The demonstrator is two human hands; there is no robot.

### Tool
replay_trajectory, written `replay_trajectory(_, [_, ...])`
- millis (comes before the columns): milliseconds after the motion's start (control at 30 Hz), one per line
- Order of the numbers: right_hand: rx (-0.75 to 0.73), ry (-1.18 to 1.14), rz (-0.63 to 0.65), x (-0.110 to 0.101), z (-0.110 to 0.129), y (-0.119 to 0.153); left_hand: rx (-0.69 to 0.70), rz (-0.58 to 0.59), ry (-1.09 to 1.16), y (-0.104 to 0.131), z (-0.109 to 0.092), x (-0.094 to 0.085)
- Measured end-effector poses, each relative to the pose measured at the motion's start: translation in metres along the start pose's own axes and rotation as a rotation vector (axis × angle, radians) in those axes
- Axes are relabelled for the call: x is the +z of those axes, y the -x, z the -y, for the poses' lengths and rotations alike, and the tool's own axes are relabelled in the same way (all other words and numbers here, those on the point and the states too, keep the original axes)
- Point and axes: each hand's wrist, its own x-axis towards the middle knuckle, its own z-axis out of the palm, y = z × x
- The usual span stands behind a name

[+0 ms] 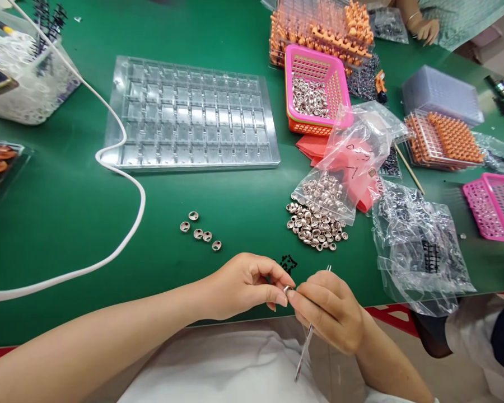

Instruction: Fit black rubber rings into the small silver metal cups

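Close to the table's front edge, my left hand (252, 285) pinches a small silver metal cup (287, 289) between thumb and fingers. My right hand (331, 310) is closed round slim metal tweezers (304, 352), and its fingertips also touch the cup. Just beyond the fingers lies a little cluster of tiny black parts (287, 263). Several loose metal cups (198, 234) with holes in them lie on the green table to the left. A larger heap of the same cups (317, 226) spills from a clear plastic bag (353, 151) at the right.
A clear compartment tray (193, 159) lies behind my hands. A pink basket (292, 106) holds more cups. Orange parts in trays (319, 39), plastic bags (424, 252) and another pink basket (491, 207) stand rightward. A white cable (140, 207) crosses the left. A co-worker's hand (424, 28) rests far right.
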Motion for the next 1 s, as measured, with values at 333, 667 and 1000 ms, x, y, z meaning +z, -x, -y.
replay_trajectory(333, [-0.032, -0.023, -0.019, -0.002, 0.0, -0.004, -0.002, 0.007, -0.034, 0.001, 0.0, 0.0])
replay_trajectory(667, [0.086, -0.047, -0.117, 0.002, 0.004, 0.0, -0.03, 0.007, 0.051, 0.002, 0.002, 0.0])
replay_trajectory(1000, [0.017, 0.003, -0.057, 0.004, 0.002, 0.006, 0.011, -0.014, -0.064, 0.001, 0.002, -0.001])
